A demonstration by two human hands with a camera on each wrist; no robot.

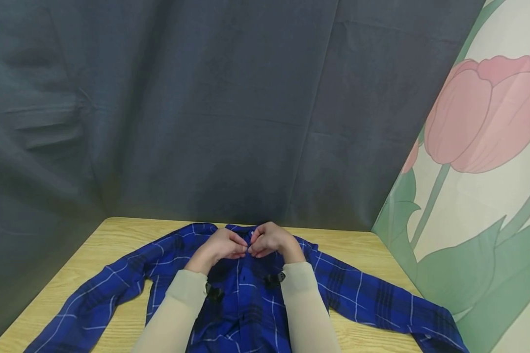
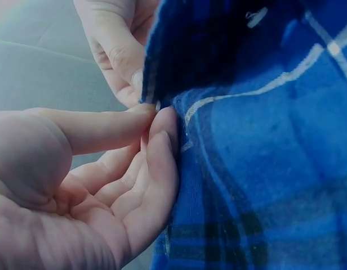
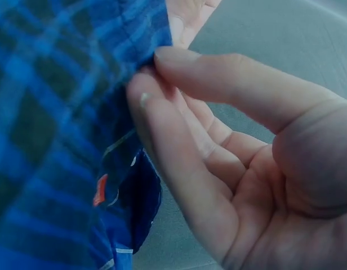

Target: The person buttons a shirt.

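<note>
A blue plaid shirt (image 1: pixel 247 306) with white and dark lines lies on the table, front up, sleeves spread to both sides. Just below its collar, my left hand (image 1: pixel 223 247) and right hand (image 1: pixel 271 240) meet at the front opening. The left thumb and fingers (image 2: pixel 165 149) pinch the front edge, where a small pale sliver, perhaps a button (image 2: pixel 158 106), shows between the fingertips. In the right wrist view, the right thumb and index finger (image 3: pixel 173 146) pinch the cloth at its edge. The hands and cloth hide most of the pinched spot.
The wooden table (image 1: pixel 353 338) ends at a dark grey curtain (image 1: pixel 229 122) at the back. On the right stands a wall with painted tulips (image 1: pixel 477 113). The right sleeve (image 1: pixel 380 299) reaches toward that wall; the left sleeve (image 1: pixel 97 294) runs toward the near left.
</note>
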